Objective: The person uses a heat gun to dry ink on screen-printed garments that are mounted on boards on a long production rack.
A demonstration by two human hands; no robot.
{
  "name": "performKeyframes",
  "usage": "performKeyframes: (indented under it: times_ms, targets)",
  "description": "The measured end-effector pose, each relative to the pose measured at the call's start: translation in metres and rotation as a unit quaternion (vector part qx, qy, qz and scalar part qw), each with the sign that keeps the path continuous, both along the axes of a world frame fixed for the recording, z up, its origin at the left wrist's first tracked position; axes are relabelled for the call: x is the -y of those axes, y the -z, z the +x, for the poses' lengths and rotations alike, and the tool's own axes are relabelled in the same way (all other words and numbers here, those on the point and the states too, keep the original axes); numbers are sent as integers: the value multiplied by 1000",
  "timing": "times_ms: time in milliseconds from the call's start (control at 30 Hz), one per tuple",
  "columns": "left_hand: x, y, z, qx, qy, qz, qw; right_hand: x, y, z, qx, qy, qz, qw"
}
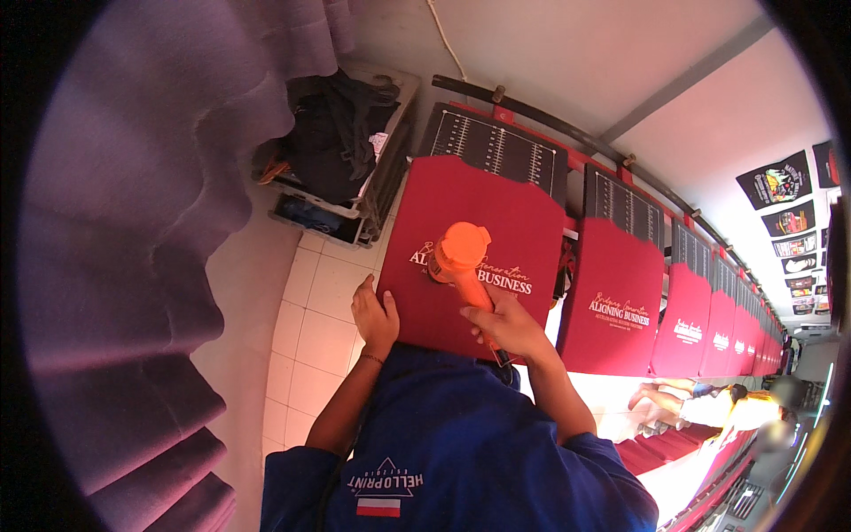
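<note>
An orange hair dryer (464,248) is in my right hand (514,326), whose fingers wrap round its handle. Its round body hangs over the printed lettering of a dark red shirt (479,195) and hides part of the print. The shirt is stretched over a flat black board (541,164) marked with white scales, which shows at the far end. My left hand (376,312) is empty, fingers extended and thumb apart, beside the left edge of the shirt. Whether it touches the cloth I cannot tell.
More boards with printed red shirts (612,306) run in a row to the right along a dark rail (558,124). Crates (324,213) with dark cloth stand at the left, near a purple curtain (160,222). Other people (709,410) are farther off at the right.
</note>
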State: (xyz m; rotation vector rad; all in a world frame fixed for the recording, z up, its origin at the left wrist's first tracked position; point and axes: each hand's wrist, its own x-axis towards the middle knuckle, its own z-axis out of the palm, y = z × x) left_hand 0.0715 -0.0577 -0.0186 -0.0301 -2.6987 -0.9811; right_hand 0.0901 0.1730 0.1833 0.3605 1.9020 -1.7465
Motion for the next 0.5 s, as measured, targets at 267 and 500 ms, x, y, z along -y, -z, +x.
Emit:
performKeyframes:
  times_ms: [267,500]
  targets:
    - [-2,-1,1,25,-4,3,1000,-33,4,26,13,48,30,998]
    - [-1,4,1,32,-1,-14,999,-61,-1,50,17,99,31,994]
